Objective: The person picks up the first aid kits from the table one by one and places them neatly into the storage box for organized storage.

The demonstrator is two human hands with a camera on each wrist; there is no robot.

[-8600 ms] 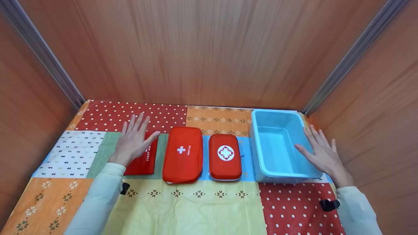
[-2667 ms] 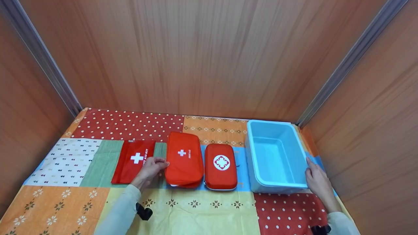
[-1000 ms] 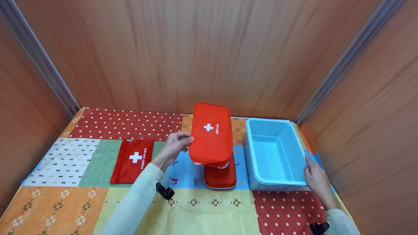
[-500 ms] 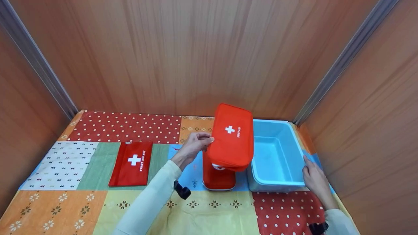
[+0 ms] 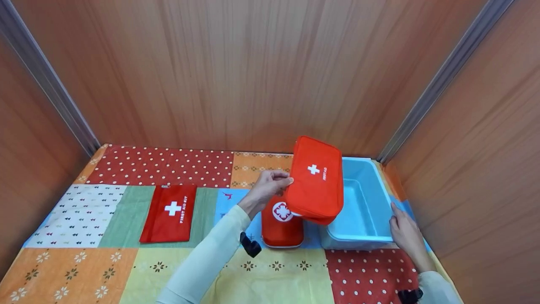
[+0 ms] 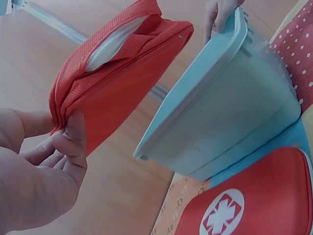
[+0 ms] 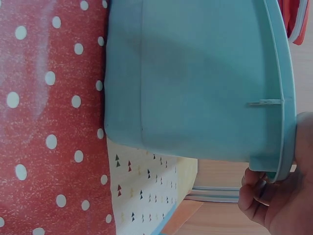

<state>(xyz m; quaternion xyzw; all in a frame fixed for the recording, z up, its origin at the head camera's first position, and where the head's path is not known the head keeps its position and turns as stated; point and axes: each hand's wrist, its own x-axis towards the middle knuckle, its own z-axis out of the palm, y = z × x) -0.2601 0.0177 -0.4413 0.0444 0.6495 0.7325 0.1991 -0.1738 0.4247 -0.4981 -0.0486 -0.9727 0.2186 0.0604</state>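
My left hand (image 5: 268, 188) pinches the left edge of a red first aid pouch (image 5: 316, 192) with a white cross. The pouch is raised and tilted, overlapping the left side of a light blue plastic bin (image 5: 354, 244) in the head view. In the left wrist view, thumb and fingers clasp the edge of the pouch (image 6: 122, 98), whose cloth handle and pale zip face the camera. My right hand (image 5: 407, 234) grips the bin's right rim, fingers curled under the lip in the right wrist view. A smaller red hard case (image 5: 282, 232) with a round white emblem lies below the pouch, partly covered.
A flat red first aid kit bag (image 5: 171, 215) lies on the left of the patchwork tablecloth (image 5: 168, 274). Wood-grain panels (image 5: 232, 76) stand behind and at both sides; the bin is close to the back right corner.
The pouch was lifted from between the flat bag and the hard case, then carried right over the case to the bin's left side. My right hand came to the bin's rim and stays there.
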